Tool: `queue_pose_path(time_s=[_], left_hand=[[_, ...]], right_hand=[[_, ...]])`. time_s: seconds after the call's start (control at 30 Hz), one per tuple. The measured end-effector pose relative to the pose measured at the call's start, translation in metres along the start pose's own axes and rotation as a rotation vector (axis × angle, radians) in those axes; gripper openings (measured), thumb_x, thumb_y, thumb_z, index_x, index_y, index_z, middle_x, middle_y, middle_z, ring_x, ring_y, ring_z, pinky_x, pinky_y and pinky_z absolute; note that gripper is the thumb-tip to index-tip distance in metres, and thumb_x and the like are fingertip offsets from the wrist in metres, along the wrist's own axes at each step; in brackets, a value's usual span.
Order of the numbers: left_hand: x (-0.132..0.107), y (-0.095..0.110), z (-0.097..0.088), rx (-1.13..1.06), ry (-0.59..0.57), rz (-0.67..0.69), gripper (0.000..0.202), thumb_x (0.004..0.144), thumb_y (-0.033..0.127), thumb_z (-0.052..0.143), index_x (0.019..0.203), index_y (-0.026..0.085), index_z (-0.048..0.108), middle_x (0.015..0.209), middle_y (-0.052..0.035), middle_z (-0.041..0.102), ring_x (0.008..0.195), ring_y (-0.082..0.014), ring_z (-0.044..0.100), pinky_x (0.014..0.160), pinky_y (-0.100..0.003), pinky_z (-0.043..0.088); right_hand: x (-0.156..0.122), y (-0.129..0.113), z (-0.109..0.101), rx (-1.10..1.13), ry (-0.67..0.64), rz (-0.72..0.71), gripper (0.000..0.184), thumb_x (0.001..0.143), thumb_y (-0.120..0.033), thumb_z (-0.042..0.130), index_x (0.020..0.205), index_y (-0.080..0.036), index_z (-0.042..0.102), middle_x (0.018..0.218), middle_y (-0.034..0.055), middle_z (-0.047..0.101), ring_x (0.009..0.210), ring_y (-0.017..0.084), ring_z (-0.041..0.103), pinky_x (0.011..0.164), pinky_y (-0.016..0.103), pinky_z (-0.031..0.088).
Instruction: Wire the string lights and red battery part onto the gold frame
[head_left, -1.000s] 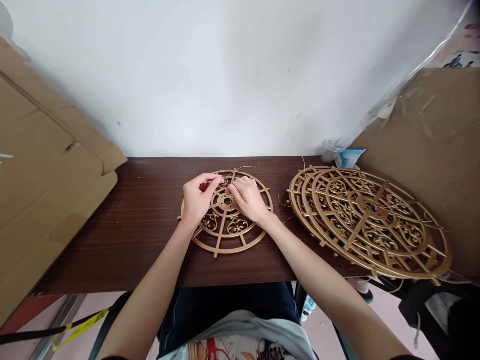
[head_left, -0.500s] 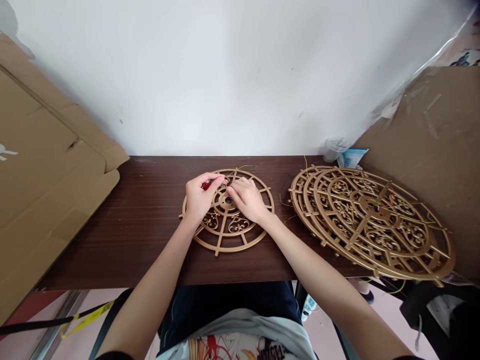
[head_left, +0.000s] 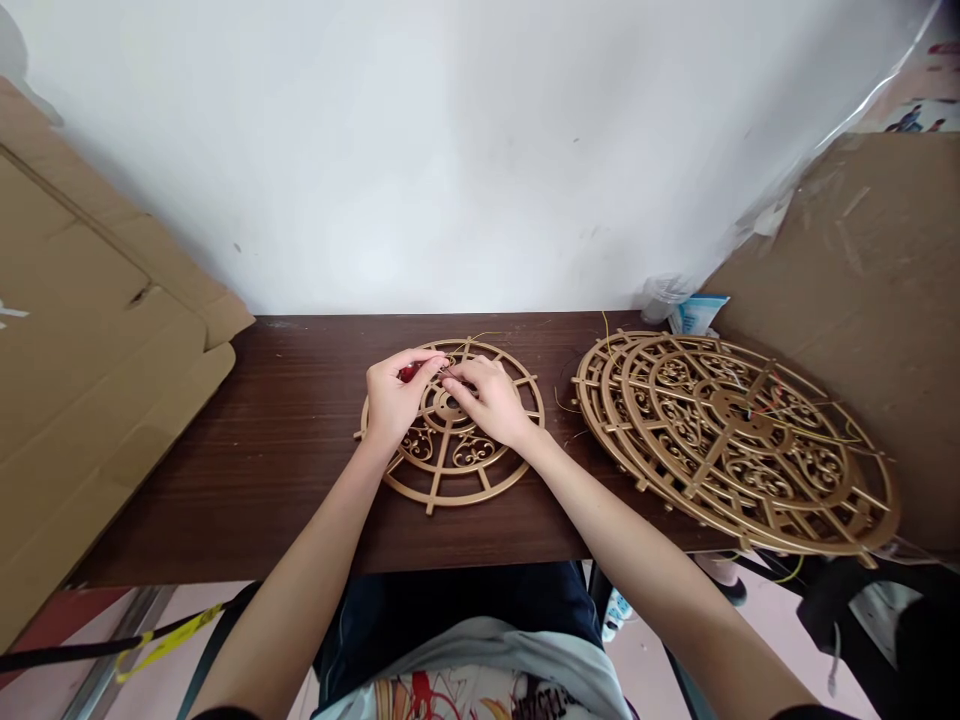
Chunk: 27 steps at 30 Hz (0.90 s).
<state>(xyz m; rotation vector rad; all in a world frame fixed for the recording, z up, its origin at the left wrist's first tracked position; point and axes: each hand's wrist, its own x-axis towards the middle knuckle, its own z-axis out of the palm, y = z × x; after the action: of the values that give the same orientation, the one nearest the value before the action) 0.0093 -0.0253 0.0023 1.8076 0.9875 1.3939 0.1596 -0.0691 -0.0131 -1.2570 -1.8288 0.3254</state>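
Note:
A round gold openwork frame (head_left: 435,497) with scroll patterns and a ringed hub lies flat on the table. Over its far half, my left hand (head_left: 395,392) is closed in a pinch on a thin wire (head_left: 448,362). A small red object (head_left: 409,372) shows between that hand's thumb and fingers, mostly hidden. My right hand (head_left: 491,403) meets it above the hub, thumb and fingertips pinched together on the wire. A fine yellow wire (head_left: 487,333) trails across the frame's far rim.
On the right, several similar gold frames (head_left: 731,545) are stacked, with loose coloured wires on top. A clear plastic cup (head_left: 664,295) and a blue-white packet (head_left: 697,314) stand behind them. Cardboard sheets flank the dark wooden table (head_left: 292,450) left (head_left: 97,380) and right (head_left: 862,300).
My right fingertips have come up closer to the left ones and now pinch beside them. The left hand keeps its grip. The whole view has shifted slightly.

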Motion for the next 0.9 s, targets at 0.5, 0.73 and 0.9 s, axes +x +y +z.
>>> queue_pose_path(time_s=[0.5,0.73,0.9], left_hand=[[-0.003,-0.002,0.001,0.101,-0.04,0.076,0.015,0.081,0.03,0.068,0.087,0.019,0.076,0.086,-0.0041,0.076,0.066,-0.014,0.063,0.062,-0.026,0.048],[-0.001,0.003,0.0,0.127,-0.028,0.019,0.029,0.079,0.027,0.069,0.106,0.019,0.071,0.084,-0.002,0.074,0.06,-0.0103,0.057,0.059,-0.022,0.045],[0.0,0.001,0.0,0.103,-0.017,-0.007,0.026,0.079,0.029,0.069,0.103,0.019,0.072,0.085,-0.0031,0.074,0.063,-0.0116,0.059,0.061,-0.024,0.047]], right_hand=[[0.003,0.004,-0.001,0.473,0.083,0.233,0.033,0.084,-0.049,0.063,0.077,-0.017,0.069,0.076,0.0027,0.067,0.07,0.016,0.061,0.072,0.029,0.048],[0.003,0.009,-0.001,0.485,0.128,0.233,0.026,0.084,-0.042,0.063,0.077,-0.017,0.068,0.075,0.0027,0.068,0.066,0.015,0.061,0.066,0.027,0.048],[0.003,0.01,-0.002,0.452,0.142,0.223,0.024,0.084,-0.039,0.062,0.076,-0.017,0.068,0.074,0.003,0.068,0.068,0.016,0.062,0.068,0.028,0.049]])
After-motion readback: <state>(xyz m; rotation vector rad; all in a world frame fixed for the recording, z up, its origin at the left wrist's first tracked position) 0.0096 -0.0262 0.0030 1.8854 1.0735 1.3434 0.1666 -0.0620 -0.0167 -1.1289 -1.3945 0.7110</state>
